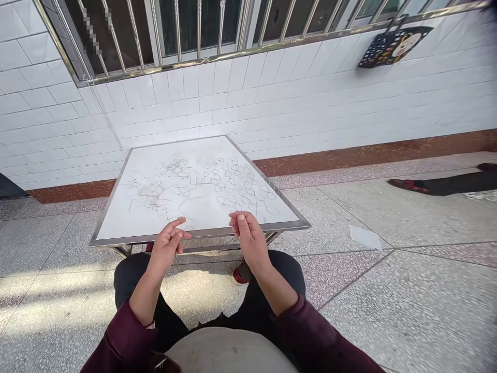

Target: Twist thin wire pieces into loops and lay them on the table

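Note:
Just over the near edge of a white-topped table [205, 221] with a grey metal rim, both my hands are raised a little apart. My left hand [165, 247] is closed, its thumb pressed to the fingers while the index finger points forward. In a pinch, my right hand [248, 235] has its thumb laid along the fingertips. Anything held in either is too fine to make out. Thin dark wire-like strands [155, 197] lie loosely tangled on the table's left half. Several small teardrop-shaped loops [231, 198] of similar strand are spread in rows on the right half.
Behind the table stands a white tiled wall [186, 111] with metal window bars [176, 31]. A dark patterned bag [392, 47] hangs from the bars. A white sheet [365, 237] lies on the floor, and another person's leg [454, 183] reaches in at right.

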